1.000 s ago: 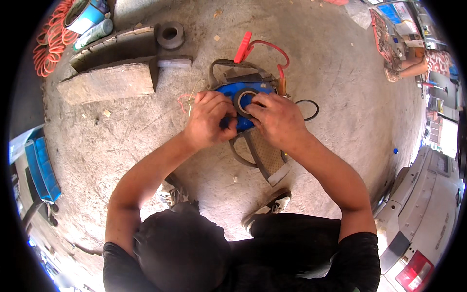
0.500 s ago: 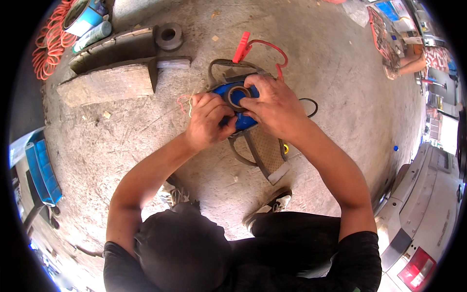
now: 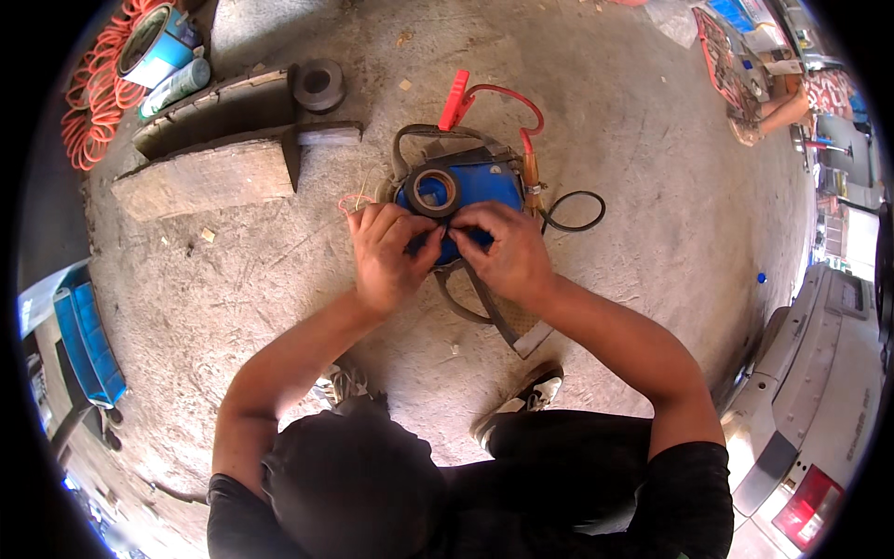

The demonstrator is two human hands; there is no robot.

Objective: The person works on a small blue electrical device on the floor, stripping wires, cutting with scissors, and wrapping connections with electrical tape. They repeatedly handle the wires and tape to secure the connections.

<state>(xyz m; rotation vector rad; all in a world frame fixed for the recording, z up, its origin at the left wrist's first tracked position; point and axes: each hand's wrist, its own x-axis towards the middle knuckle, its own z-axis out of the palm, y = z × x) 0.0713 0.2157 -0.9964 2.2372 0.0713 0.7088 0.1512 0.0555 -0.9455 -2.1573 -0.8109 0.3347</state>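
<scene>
A roll of black tape (image 3: 434, 192) with a brownish core is over the left part of a blue box (image 3: 494, 183). My left hand (image 3: 386, 247) is closed at the roll's near edge, its thumb and finger pinched against it. Close beside it, my right hand (image 3: 503, 250) pinches at the same edge with thumb and forefinger. What lies between the right fingertips is dark and too small to make out. A red clamp (image 3: 455, 101) on a red cable rests beyond the box, and a black cable (image 3: 579, 194) loops out on its right.
An angled wooden trough (image 3: 205, 182) and a dark ring-shaped roll (image 3: 318, 86) lie at far left, before a blue bucket (image 3: 160, 47) and coiled orange hose (image 3: 90, 98). A white vehicle (image 3: 801, 373) stands at right. Another person's arm (image 3: 784, 112) reaches toward a red tool case (image 3: 722, 65).
My right hand has left the roll's right side and come down to its near edge, beside my left hand. More of the roll and the blue box now shows.
</scene>
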